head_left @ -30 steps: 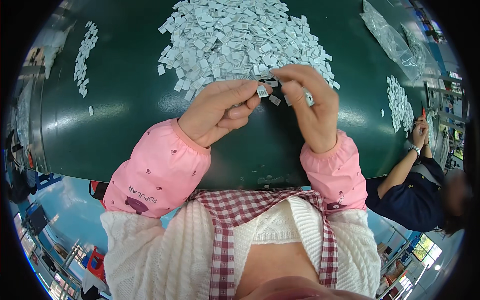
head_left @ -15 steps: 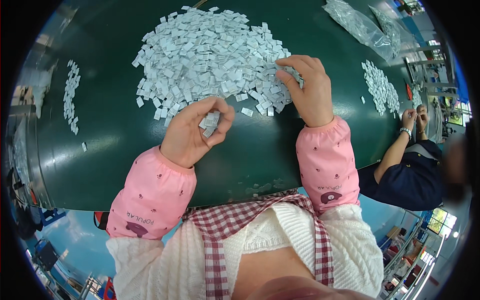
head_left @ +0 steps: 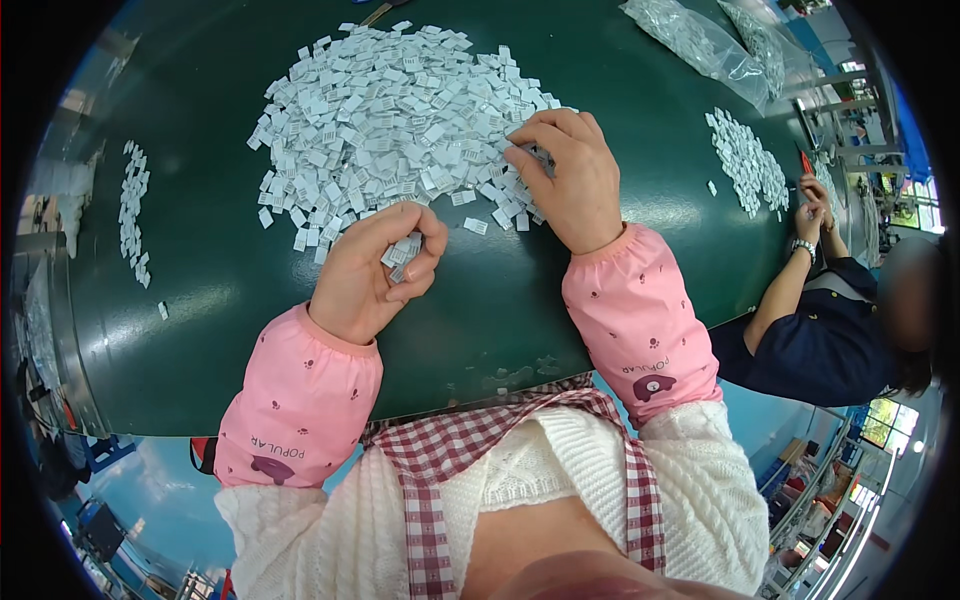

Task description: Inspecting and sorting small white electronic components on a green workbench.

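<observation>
While left fingers [head_left: 425,240] pinch labels [head_left: 402,252], right hand [head_left: 570,180] touches pile [head_left: 390,110].

Table [head_left: 200,330]: dark green, I see glossy sheen. Tag pile [head_left: 380,110]: white, fine dark stripes. Small stack [head_left: 403,252] in left hand [head_left: 375,275]: white-grey. My sleeve covers [head_left: 300,400]: pink, small dark dots, maroon print. Apron [head_left: 440,460]: red-white check. Sweater [head_left: 700,480]: cream. Co-worker's sleeve [head_left: 820,340]: navy. Bags [head_left: 690,40]: clear, silvery.

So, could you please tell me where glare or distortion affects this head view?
Head view: soft glare patches on the green table right of the right hand; fisheye bends the table's edge, black corners frame it; the left hand and white tag pile look sharp.
</observation>
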A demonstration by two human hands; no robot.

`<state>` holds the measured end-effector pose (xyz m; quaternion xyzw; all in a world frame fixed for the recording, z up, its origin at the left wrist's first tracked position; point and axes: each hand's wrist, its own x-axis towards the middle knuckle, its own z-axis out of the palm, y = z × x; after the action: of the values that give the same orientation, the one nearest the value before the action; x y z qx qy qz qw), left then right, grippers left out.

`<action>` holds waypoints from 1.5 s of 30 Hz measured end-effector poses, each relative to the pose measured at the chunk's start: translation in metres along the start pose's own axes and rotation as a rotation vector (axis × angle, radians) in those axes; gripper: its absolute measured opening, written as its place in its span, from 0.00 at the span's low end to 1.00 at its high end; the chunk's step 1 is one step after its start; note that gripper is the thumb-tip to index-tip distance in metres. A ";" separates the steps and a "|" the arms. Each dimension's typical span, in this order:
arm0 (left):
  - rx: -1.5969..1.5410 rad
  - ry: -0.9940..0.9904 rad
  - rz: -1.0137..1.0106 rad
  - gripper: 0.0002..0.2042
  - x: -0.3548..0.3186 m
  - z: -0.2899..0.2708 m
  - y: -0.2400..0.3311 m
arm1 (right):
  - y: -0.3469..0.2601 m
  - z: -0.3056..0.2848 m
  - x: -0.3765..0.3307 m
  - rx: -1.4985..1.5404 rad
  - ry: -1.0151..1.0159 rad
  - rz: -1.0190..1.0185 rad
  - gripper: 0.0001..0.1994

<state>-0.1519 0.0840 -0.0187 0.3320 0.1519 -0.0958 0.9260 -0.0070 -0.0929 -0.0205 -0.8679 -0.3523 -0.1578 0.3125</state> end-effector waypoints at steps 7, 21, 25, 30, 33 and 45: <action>0.103 0.072 0.102 0.08 -0.006 0.005 -0.002 | -0.017 -0.011 -0.002 0.328 -0.094 0.143 0.04; 0.257 0.086 0.238 0.12 -0.005 0.003 -0.003 | -0.051 -0.013 -0.016 1.307 -0.481 0.570 0.09; 0.133 0.068 0.172 0.11 -0.004 0.001 -0.004 | -0.047 -0.014 -0.017 1.310 -0.512 0.534 0.09; 0.035 0.049 0.125 0.12 -0.004 -0.003 -0.005 | -0.027 -0.038 0.001 1.274 -0.433 0.577 0.07; 0.003 0.038 0.111 0.11 -0.004 -0.003 -0.006 | -0.007 -0.043 0.009 1.025 -0.244 0.523 0.06; -0.043 0.028 0.113 0.10 -0.002 -0.006 -0.007 | 0.012 -0.013 -0.001 0.129 -0.090 0.034 0.08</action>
<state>-0.1565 0.0828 -0.0263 0.3214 0.1479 -0.0353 0.9347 0.0002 -0.1086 -0.0158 -0.8580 -0.3608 -0.0903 0.3544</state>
